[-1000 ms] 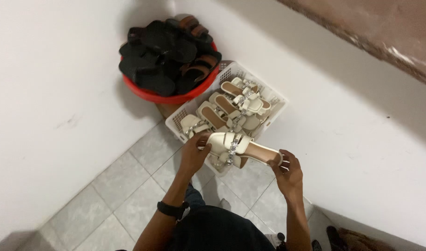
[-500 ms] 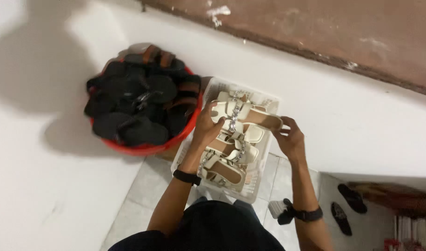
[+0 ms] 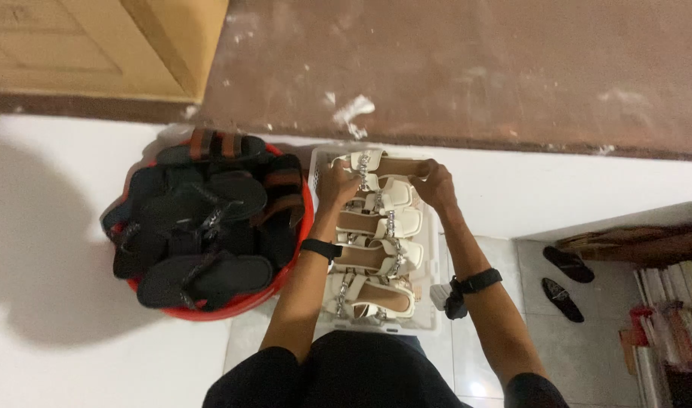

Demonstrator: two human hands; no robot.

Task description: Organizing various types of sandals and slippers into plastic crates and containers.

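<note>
Cream-coloured leather and silver chain trim mark the sandal [image 3: 382, 168] that is held by both hands at the far end of a white slotted basket [image 3: 438, 302]. The left hand [image 3: 335, 185] is closed around the strapped toe end of the sandal, and the right hand [image 3: 434, 183] is closed on its heel end, so that the sandal lies crosswise between them, level with the basket's far rim. Nearer in the basket, more cream sandals [image 3: 376, 261] of the same kind are laid crosswise in a row, touching one another. A black band [image 3: 321, 249] is worn on the left wrist and a dark band [image 3: 474, 283] on the right. Just beside the basket, on the left, a red round tub [image 3: 248, 302] is heaped with black and brown sandals [image 3: 202, 219]. Basket and tub are set against a white ledge. Well apart on the right, a pair of dark slippers [image 3: 563, 278] is seen on the tiled floor [image 3: 557, 355], near a stack of books [image 3: 675, 332].
</note>
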